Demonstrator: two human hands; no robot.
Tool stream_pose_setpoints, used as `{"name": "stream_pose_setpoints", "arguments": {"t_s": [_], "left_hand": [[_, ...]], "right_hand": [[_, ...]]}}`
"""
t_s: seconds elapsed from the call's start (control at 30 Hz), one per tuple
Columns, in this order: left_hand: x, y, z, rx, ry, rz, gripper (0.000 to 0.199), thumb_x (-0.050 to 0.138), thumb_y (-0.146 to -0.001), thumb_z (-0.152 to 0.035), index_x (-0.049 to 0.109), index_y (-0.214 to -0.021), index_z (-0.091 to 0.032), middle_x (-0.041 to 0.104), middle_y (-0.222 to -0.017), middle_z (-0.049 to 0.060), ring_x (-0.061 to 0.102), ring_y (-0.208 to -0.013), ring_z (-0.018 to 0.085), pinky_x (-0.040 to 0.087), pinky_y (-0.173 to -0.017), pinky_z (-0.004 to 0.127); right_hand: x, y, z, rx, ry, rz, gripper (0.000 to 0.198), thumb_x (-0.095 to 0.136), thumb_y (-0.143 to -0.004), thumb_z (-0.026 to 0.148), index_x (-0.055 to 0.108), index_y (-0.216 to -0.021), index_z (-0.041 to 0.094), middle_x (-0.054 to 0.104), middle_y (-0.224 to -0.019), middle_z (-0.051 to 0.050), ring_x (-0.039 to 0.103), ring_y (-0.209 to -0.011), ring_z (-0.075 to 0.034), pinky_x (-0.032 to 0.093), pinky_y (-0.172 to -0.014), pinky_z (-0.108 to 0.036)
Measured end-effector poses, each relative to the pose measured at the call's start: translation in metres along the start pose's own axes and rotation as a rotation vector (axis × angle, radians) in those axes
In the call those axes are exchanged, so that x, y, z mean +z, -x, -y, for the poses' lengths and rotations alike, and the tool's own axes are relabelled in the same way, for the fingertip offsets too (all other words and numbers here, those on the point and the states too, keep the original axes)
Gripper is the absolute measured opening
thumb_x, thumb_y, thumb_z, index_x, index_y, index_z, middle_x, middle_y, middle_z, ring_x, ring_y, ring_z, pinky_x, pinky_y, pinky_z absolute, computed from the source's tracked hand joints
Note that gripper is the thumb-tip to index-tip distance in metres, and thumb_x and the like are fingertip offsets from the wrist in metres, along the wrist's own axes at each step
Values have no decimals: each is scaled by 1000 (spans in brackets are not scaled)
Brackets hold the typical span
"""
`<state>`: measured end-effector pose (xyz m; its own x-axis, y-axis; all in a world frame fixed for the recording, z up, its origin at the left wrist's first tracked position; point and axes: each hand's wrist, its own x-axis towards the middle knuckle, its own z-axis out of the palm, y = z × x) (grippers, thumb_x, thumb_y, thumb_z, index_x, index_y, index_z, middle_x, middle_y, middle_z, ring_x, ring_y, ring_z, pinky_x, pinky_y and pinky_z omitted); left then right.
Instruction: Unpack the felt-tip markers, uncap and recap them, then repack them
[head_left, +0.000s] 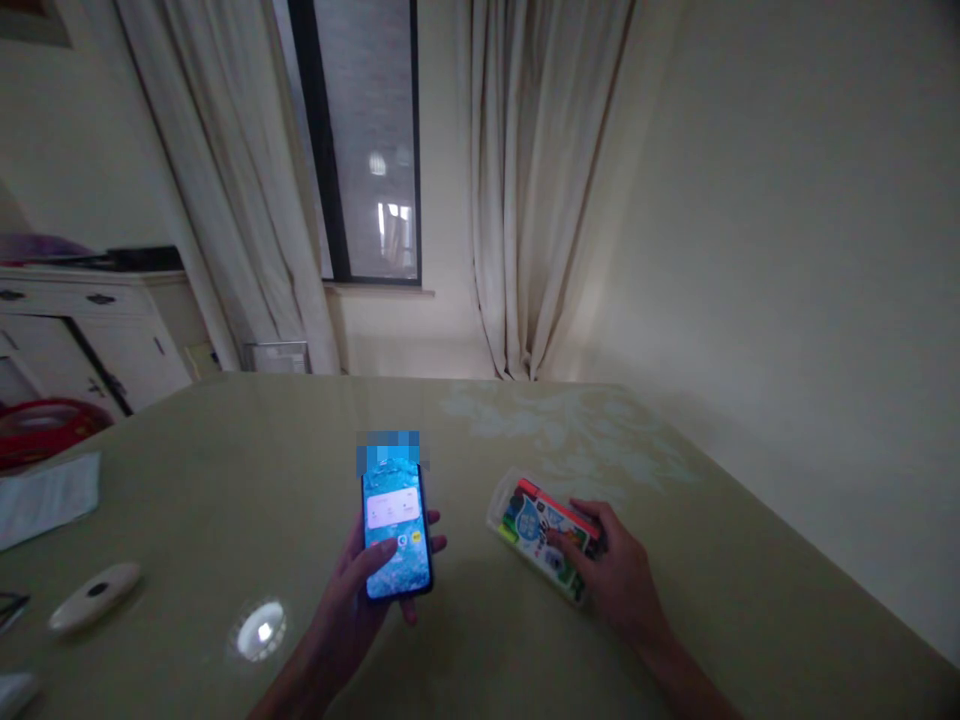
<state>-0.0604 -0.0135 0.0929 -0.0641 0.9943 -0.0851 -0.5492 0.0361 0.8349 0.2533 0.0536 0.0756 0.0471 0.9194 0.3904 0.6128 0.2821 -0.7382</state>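
Note:
A smartphone [396, 570] with a lit blue screen is in my left hand [360, 580]. The thumb lies over the lower left of the screen, and fingertips show past the phone's right edge. To the right, my right hand [619, 570] grips a clear plastic case of marker pens [544, 535] by its right end, thumb on the front and fingers over the top edge. Its printed label is colourful, with red and green pens showing at the sides. The case is tilted, its left end higher in view. Whether it touches the table cannot be made out.
Both hands are over a pale green table [187, 480]. At its left are a white oval object [96, 597], a sheet of paper [52, 500] and a red basket-like thing [49, 430]. Behind stand a white cabinet [127, 340], curtains [517, 200] and a window [371, 140]; a wall borders the right.

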Motion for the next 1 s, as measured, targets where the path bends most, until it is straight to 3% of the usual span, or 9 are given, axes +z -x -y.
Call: {"name": "stream_pose_setpoints", "arguments": {"t_s": [0.17,0.3,0.47,0.63,0.73,0.83,1.0], "left_hand": [[1,2,0,19,34,7,91,75,-82,-29,24,-157,-24,73,-127,18,74,-108,42,58,-39,28],[0,4,0,11,47,26,98,72,-85,-28,11,-162,-27,73,-128,17,74,-109,40,59,-41,27],[-3,3,2,2,64,70,101,71,-86,-30,6,-164,-31,74,-128,16,74,-108,40,60,-42,28],[-1,4,1,-7,77,68,102,70,-85,-29,5,-163,-31,74,-126,15,75,-106,40,60,-41,30],[1,6,-1,-10,82,71,97,67,-87,-27,7,-163,-30,74,-126,16,75,-106,39,61,-42,30],[0,6,-3,-8,90,76,94,67,-87,-27,9,-162,-29,74,-126,16,75,-107,39,60,-42,29],[-3,2,-2,19,76,67,97,69,-86,-27,9,-162,-27,74,-126,17,75,-106,40,60,-40,30]], "right_hand": [[-6,-11,-19,150,-19,49,44,75,-76,57,70,-102,22,82,-94,-9,79,-80,-29,63,-66,-37],[-9,-14,-36,180,5,91,39,74,-77,56,70,-98,23,82,-90,-8,79,-78,-29,62,-65,-37],[-6,-14,-47,111,-5,71,33,69,-83,54,71,-97,24,81,-89,-8,78,-77,-28,60,-63,-36],[-3,-16,-55,-1,224,-17,38,69,-82,56,75,-95,21,77,-95,-11,74,-86,-30,59,-74,-42],[-1,-17,-57,-3,229,-31,41,62,-87,60,74,-96,21,76,-95,-11,73,-86,-28,58,-75,-41],[1,-16,-53,-34,239,-74,46,58,-89,63,72,-99,19,74,-96,-11,71,-88,-28,57,-77,-41],[1,-9,-32,-214,305,-54,46,63,-90,59,68,-117,22,70,-114,-12,65,-106,-30,53,-91,-45]]}}
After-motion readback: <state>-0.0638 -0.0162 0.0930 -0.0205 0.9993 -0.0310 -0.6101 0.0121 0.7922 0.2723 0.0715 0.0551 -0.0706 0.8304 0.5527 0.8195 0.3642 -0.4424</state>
